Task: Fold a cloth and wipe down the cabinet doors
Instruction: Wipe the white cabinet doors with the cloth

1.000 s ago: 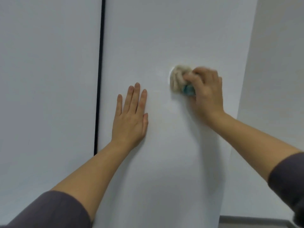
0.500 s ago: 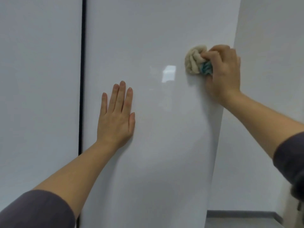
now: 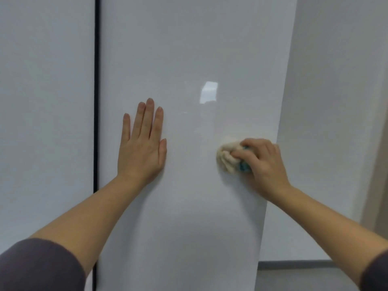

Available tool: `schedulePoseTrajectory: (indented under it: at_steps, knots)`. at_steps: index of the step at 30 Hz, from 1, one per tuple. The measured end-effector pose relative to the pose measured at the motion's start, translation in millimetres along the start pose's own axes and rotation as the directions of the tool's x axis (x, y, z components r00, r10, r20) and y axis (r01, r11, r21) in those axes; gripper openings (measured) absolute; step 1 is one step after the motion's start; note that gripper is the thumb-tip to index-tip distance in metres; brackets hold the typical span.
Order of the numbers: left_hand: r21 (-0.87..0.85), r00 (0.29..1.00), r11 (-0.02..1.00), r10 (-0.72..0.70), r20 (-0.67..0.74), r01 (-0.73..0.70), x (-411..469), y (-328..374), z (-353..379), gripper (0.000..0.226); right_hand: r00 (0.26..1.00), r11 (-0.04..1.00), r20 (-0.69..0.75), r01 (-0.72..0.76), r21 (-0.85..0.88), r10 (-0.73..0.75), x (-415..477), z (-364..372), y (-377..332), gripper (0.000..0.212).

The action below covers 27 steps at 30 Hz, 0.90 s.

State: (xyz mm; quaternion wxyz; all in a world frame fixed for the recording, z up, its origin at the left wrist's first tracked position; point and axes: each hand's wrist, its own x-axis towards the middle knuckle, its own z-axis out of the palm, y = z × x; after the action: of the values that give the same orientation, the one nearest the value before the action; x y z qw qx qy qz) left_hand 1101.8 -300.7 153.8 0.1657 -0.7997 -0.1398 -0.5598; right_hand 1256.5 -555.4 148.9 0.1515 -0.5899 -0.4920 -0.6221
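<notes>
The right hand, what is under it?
A bunched beige cloth with a blue patch, gripped by the right hand against the white cabinet door. The hand covers the rest of it.

Glossy white cabinet door (image 3: 189, 49), with a palm and a cloth against it.

The upright door fills the middle of the view. A dark gap (image 3: 96, 101) runs down its 9 o'clock edge, with a second door (image 3: 46, 101) beyond. The left hand (image 3: 141, 148) lies flat on the panel, fingers straight and pointing to 12 o'clock. At 3 o'clock from it, well apart and near the door's right edge, a bunched beige-and-blue cloth (image 3: 227, 159) is pressed to the surface by the right hand (image 3: 264, 162), fingers curled round it. A bright reflection (image 3: 209, 91) sits above, between the two.
</notes>
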Motion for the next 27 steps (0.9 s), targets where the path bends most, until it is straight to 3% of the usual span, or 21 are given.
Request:
schedulePoseTrajectory:
  at_steps: [2,4,7,11,15,17,20,27]
  knots:
    - [-0.001,1.0,1.0,-0.001,0.011,0.001,-0.6,0.7,-0.4,0.066,0.974,0.975,-0.061,-0.218,0.031,0.22,33.8,-3.1,7.2,0.045]
    - [-0.002,1.0,1.0,0.0,0.02,0.0,-1.5,1.3,-0.7,0.066,0.945,0.948,-0.08,-0.315,0.038,0.317,45.3,-2.7,0.3,0.047]
    - [-0.016,1.0,1.0,0.003,0.029,-0.002,0.0,0.6,-3.6,0.066,0.962,0.964,-0.069,-0.262,0.047,0.264,12.0,7.9,-26.8,0.044]
    - [-0.059,0.998,0.998,0.021,0.059,-0.018,-9.4,2.3,-13.0,0.063,0.991,0.993,0.106,-0.085,0.077,0.077,-74.8,25.0,-78.1,0.046]
    - [-0.11,0.982,0.979,0.177,0.065,-0.169,-64.0,8.1,-23.4,0.051,0.987,0.985,0.136,-0.104,0.138,0.086,-94.9,26.9,-91.3,0.038]
    - [-0.179,0.981,0.967,0.19,0.037,-0.18,-97.8,5.7,-29.4,0.041,0.983,0.968,0.127,-0.159,0.194,0.136,-84.0,17.0,-96.2,0.037]
    - [-0.235,0.99,0.964,0.138,0.025,-0.128,-138.2,-8.3,-36.8,0.03,0.983,0.938,0.069,-0.183,0.294,0.171,-59.3,7.0,-121.9,0.038]
    - [-0.242,0.986,0.956,-0.164,0.031,0.167,-144.1,-54.0,-48.1,0.023,0.983,0.918,-0.056,-0.142,0.37,0.175,61.1,40.1,-189.7,0.036]
